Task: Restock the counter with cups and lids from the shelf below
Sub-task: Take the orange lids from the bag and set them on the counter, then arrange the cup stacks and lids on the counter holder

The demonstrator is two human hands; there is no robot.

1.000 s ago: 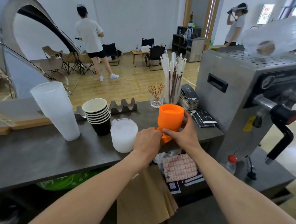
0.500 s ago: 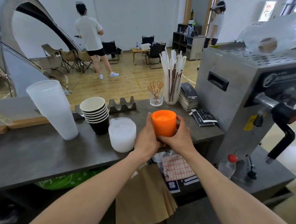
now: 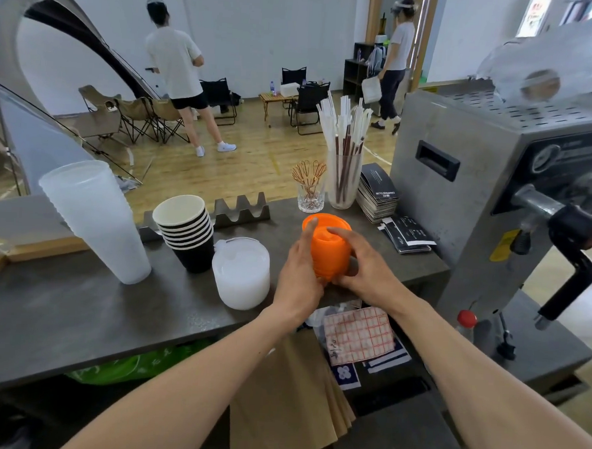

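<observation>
In the head view, one orange stack of lids (image 3: pixel 329 248) stood at frame centre on the dark grey table (image 3: pixel 61 301), left hand (image 3: pixel 300 276) and right hand (image 3: pixel 366 267) both with fingers closed around it. Left of it sat one white lid stack (image 3: pixel 241 273), one black cup stack (image 3: pixel 188 232) and one clear cup stack (image 3: pixel 94 219). Two people stood on the wooden floor beyond.
</observation>
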